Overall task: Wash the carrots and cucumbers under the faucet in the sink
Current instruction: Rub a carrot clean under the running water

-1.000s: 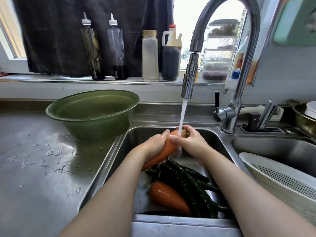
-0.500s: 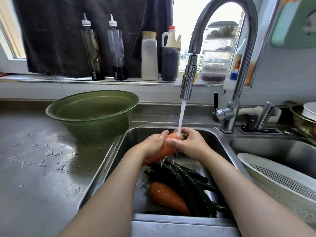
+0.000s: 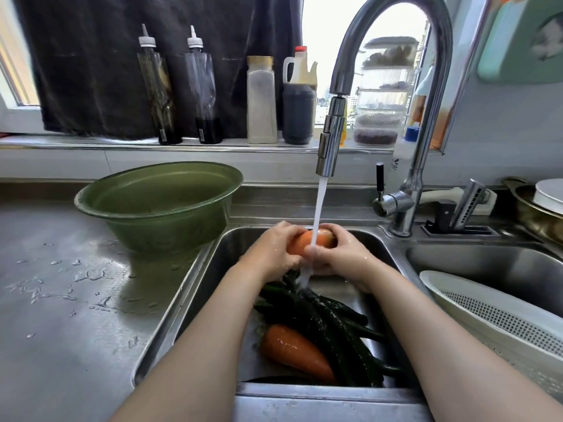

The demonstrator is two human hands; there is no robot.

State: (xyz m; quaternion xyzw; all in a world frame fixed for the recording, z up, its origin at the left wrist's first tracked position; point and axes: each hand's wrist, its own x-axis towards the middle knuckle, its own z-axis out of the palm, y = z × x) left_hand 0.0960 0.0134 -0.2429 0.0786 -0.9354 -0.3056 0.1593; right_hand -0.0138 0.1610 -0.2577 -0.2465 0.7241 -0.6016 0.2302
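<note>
Water runs from the faucet (image 3: 332, 138) straight onto an orange carrot (image 3: 304, 242) that I hold over the left sink basin (image 3: 219, 269). My left hand (image 3: 271, 251) grips its left side and my right hand (image 3: 341, 254) curls round its right end; most of the carrot is hidden between my hands. Below them, on the basin floor, lie several dark green cucumbers (image 3: 335, 327) and a second wet carrot (image 3: 295, 351).
A green plastic basin (image 3: 158, 202) stands on the wet steel counter (image 3: 61, 300) at the left. A white perforated colander (image 3: 493, 318) leans in the right sink basin. Bottles and jars line the window sill behind. A knife holder sits right of the faucet base.
My hands have drawn closer together round the carrot, which now shows less of its length. The stream now hits the carrot's middle.
</note>
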